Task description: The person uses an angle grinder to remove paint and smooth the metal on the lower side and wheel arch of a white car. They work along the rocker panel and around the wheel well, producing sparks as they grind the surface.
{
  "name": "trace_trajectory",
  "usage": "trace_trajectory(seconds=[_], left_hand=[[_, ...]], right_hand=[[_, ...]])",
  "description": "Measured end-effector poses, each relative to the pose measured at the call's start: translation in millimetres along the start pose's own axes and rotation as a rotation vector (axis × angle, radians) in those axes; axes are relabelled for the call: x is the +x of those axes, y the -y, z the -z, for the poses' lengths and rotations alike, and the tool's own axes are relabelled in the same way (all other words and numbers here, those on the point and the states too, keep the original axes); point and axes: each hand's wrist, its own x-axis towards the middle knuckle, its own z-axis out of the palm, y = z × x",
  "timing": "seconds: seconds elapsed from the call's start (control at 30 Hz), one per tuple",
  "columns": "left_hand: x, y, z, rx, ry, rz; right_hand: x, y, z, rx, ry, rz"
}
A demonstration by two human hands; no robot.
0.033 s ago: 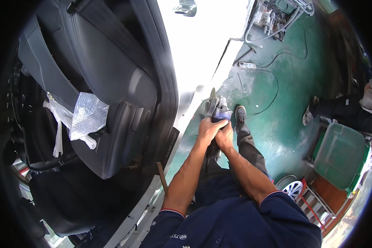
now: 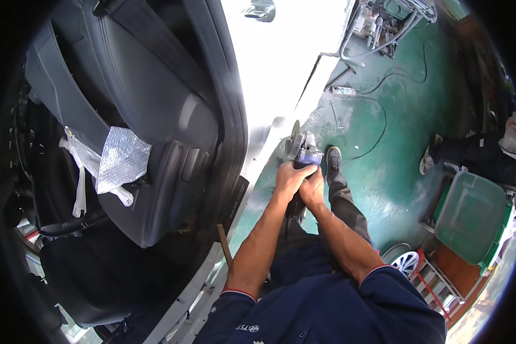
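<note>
Both of my hands are wrapped around an angle grinder with a blue and silver head. My left hand grips it from the left, its thumb lying across the body. Pressed close beside it, my right hand closes round the right side. The grinder's disc is at the edge of the white car body panel; whether they touch I cannot tell. My hands hide the grinder's rear part.
To the left, the open car shows a black seat with bubble wrap on it. A cable and a spray can lie on the green floor. A green plastic bin and another person's legs are on the right.
</note>
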Motion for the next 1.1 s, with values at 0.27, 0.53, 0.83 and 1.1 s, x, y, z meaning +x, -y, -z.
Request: trace_trajectory(seconds=[0.27, 0.53, 0.83, 1.1], left_hand=[[16, -11, 1, -0.006, -0.019, -0.004], [24, -14, 3, 0.053, -0.019, 0.003], [24, -19, 2, 0.047, -0.021, -0.008], [30, -12, 1, -0.029, -0.027, -0.113]], right_hand=[[24, 1, -6, 0.001, -0.002, 0.057], [30, 4, -9, -0.014, -0.016, 0.047], [32, 8, -10, -0.002, -0.030, 0.028], [35, 4, -13, -0.041, -0.038, 0.036]])
